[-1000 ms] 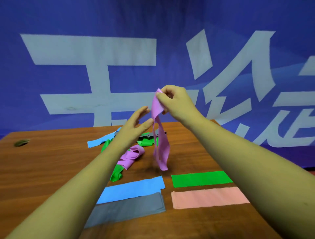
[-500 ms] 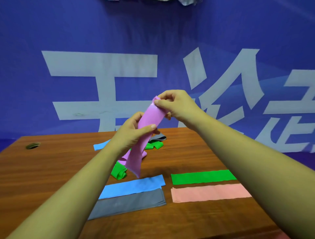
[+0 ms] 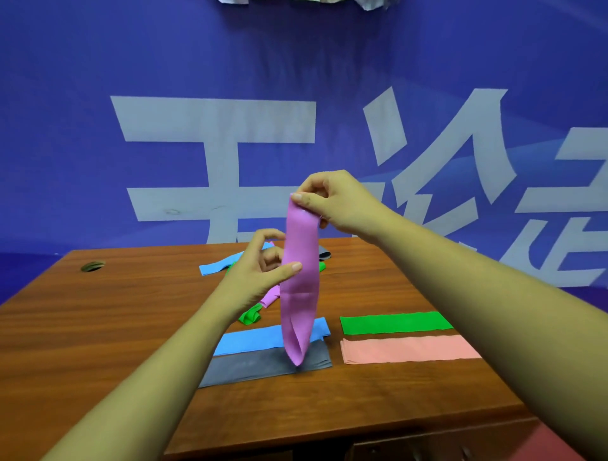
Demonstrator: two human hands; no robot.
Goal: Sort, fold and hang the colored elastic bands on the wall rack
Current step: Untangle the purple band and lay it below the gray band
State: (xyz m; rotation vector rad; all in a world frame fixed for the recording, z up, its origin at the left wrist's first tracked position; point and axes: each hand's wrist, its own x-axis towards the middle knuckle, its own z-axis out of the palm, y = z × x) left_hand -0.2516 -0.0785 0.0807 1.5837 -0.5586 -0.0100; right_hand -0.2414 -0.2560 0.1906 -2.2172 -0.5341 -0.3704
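Note:
My right hand (image 3: pixel 332 200) pinches the top end of a purple band (image 3: pixel 300 289), which hangs straight down as a flat loop above the table. My left hand (image 3: pixel 260 273) pinches the band's left edge at mid-height, thumb in front and fingers behind. Folded flat on the table (image 3: pixel 98 329) lie a blue band (image 3: pixel 250 339), a grey band (image 3: pixel 256 367), a green band (image 3: pixel 394 322) and a pink band (image 3: pixel 408 348). Behind my left hand lies a loose pile: a blue band (image 3: pixel 217 267), a crumpled green band (image 3: pixel 250 316), a purple band (image 3: pixel 270 298) and a grey band (image 3: pixel 324 255).
A blue banner wall (image 3: pixel 197 82) with large pale characters stands behind the table. A round cable hole (image 3: pixel 93 266) sits at the table's far left. Pale items (image 3: pixel 237 1) show at the top edge, mostly cut off. The table's front edge runs along the bottom right.
The purple band went from a twisted dangle to a straight flat loop. My left hand closed onto its edge, and my right hand lifted the top end a little higher.

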